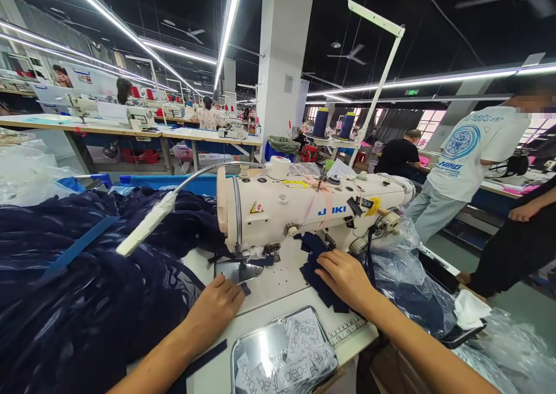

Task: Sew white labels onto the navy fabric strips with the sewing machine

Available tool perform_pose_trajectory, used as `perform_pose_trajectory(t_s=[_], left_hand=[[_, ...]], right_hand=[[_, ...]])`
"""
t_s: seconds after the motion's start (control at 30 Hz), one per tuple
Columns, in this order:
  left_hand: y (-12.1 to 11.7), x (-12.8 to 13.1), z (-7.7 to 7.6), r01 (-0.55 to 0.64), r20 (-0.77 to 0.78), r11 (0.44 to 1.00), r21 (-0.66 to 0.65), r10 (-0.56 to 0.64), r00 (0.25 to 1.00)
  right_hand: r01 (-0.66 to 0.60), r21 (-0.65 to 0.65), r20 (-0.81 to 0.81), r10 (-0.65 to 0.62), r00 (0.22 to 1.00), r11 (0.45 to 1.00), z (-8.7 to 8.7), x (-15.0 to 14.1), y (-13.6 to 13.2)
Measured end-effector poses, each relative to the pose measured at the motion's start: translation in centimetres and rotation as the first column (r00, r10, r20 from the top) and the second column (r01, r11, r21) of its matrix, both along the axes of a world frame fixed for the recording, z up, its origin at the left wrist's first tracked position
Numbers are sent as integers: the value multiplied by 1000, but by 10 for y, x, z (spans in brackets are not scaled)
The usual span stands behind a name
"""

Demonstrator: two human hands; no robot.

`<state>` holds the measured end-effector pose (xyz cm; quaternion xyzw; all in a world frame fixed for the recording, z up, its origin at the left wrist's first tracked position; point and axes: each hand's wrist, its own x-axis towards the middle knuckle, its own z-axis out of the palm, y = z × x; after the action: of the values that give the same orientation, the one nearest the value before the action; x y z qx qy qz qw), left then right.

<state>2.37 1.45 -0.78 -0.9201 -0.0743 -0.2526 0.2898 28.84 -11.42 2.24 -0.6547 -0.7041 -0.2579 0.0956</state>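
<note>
A white JUKI sewing machine (278, 208) stands in front of me. My left hand (220, 301) is curled at the left of its bed, just in front of the metal needle plate (238, 271). Its fingertips are partly hidden, so what they hold, if anything, does not show. A small dark fabric piece lies under the presser foot area. My right hand (345, 275) lies with fingers stretched and slightly apart over a loose pile of navy fabric pieces (315, 266), touching it, below the machine arm.
A metal tray (256, 347) of printed "valege" labels (295, 371) sits at the table's front edge. Dark navy garments (87, 289) heap up at left. Plastic-wrapped goods (399, 272) lie at right. A lamp on a flexible neck (150, 220) reaches leftward. People stand at right.
</note>
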Motion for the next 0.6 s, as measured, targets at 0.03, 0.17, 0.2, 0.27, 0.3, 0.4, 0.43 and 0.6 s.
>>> perform_pose_trajectory(t_s=[0.03, 0.17, 0.2, 0.27, 0.3, 0.4, 0.43, 0.6], left_hand=[[0, 0, 0, 3, 3, 1000, -2, -3, 1000], [0, 0, -2, 0, 6, 1000, -15, 0, 1000], [1, -1, -2, -4, 5, 1000, -19, 4, 1000], [1, -1, -4, -9, 1, 1000, -25, 9, 1000], [1, -1, -4, -11, -4, 1000, -27, 11, 1000], [1, -2, -6, -8, -10, 999, -33, 7, 1000], [2, -2, -6, -5, -6, 999, -33, 5, 1000], [3, -2, -6, 1, 9, 999, -44, -1, 1000]], right_hand=[[40, -65, -6, -40, 999, 997, 3, 2, 13], [118, -249, 3, -122, 993, 961, 6, 2, 61], [125, -254, 2, -129, 992, 959, 4, 0, 69], [123, -260, 1, -127, 992, 958, -1, -8, 79], [108, -269, -1, -112, 994, 957, -3, -12, 81], [37, -305, -13, -43, 999, 952, -9, -25, 77], [19, -313, -20, -26, 999, 949, -10, -27, 74], [-123, -327, -107, 92, 990, 937, -11, -16, 57]])
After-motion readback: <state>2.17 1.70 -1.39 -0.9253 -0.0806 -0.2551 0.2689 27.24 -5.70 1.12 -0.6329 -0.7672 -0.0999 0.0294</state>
